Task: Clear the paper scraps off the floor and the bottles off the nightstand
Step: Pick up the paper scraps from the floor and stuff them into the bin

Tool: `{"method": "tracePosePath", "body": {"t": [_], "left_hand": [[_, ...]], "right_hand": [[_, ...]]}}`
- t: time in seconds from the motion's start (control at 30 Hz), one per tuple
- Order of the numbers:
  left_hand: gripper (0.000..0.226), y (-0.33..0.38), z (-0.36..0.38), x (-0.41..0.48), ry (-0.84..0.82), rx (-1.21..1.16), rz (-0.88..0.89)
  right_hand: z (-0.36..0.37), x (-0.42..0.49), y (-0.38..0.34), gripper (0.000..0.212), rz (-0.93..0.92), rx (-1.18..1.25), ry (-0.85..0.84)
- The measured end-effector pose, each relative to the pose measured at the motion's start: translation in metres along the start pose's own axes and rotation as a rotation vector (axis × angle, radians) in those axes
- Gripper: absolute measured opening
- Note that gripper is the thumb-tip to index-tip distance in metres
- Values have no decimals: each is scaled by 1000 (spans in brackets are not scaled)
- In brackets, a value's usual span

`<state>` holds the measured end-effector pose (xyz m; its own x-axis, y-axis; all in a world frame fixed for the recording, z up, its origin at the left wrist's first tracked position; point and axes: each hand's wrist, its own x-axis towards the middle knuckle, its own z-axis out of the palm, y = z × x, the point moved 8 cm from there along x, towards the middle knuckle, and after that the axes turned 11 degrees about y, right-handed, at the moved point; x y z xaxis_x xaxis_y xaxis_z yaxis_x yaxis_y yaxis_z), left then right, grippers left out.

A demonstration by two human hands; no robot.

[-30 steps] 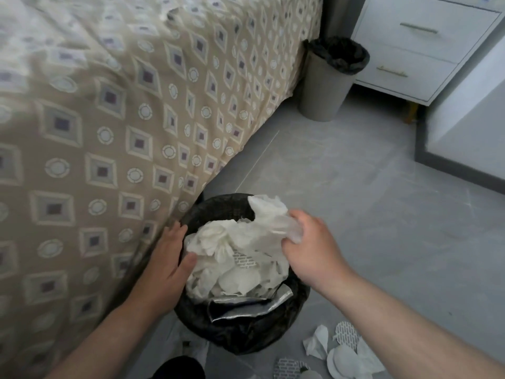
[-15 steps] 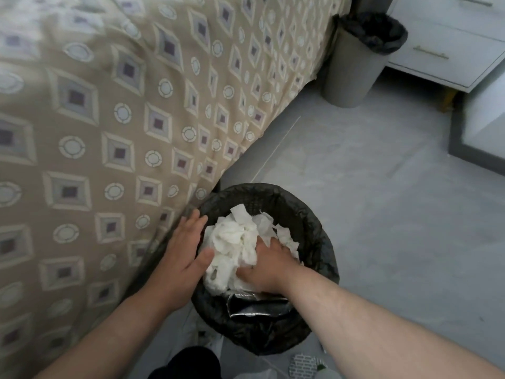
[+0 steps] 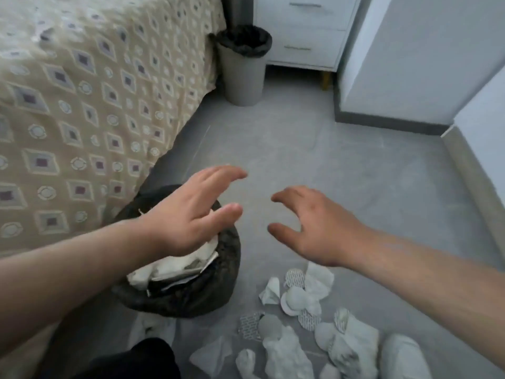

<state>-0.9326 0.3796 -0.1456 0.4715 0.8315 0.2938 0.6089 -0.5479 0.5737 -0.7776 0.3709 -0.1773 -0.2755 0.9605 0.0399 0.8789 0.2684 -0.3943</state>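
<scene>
The paper scraps [image 3: 287, 351] lie loose on the grey floor [image 3: 328, 160] at the lower right of the head view, with nothing holding them. The heap starts just under the right wrist and spreads toward the lower right corner, so we take its long axis as a diagonal from near the bin to that corner. It mixes crumpled white wads with flat round pieces that carry a mesh print.

The black-lined bin [image 3: 191, 299] stands just left of the heap, close against the bed [image 3: 82, 110]. White paper [image 3: 175, 266] is packed up to its rim.

The right hand [image 3: 314, 228] hovers above the floor with fingers spread and slightly bent, gripping nothing. Its fingertips point forward and to the left, away from the heap, so the scraps lie behind and below the palm, on our side of it. The left hand [image 3: 188, 212] is likewise spread and empty, and it sits over the far rim of the bin.

We judge the right hand the nearer one. It must draw back toward us and drop, turning the fingers down onto the nearest wads. The carry to the bin is then short and leftward. The bin looks nearly full, so overflow is a risk.

Further off, a second grey bin [image 3: 241, 75] stands beside the white nightstand [image 3: 300, 31]. The nightstand top is out of frame, so we cannot see any bottles.
</scene>
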Motion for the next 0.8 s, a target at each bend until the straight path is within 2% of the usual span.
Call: {"method": "tracePosePath", "body": {"t": [0.07, 0.17, 0.33, 0.5, 0.6, 0.67, 0.73, 0.8], "left_hand": [[75, 33, 52, 13, -212, 56, 133], [71, 48, 138, 16, -465, 119, 155], [63, 27, 265, -2, -731, 266, 121], [75, -16, 341, -33, -856, 423, 71], [87, -31, 376, -41, -860, 554, 50], [86, -33, 395, -40, -850, 626, 85], [83, -33, 411, -39, -858, 683, 185], [83, -39, 421, -41, -903, 707, 225]], "right_hand": [[-5, -26, 62, 60, 162, 0, -9], [12, -63, 143, 60, 352, -6, -94], [50, -99, 221, 60, 429, -76, -239], [93, -119, 258, 59, 513, -27, -284], [143, -156, 270, 58, 589, -5, -414], [174, -183, 271, 59, 617, -10, -496], [198, -203, 268, 67, 604, -36, -561], [213, -216, 262, 84, 617, -49, -570]]}}
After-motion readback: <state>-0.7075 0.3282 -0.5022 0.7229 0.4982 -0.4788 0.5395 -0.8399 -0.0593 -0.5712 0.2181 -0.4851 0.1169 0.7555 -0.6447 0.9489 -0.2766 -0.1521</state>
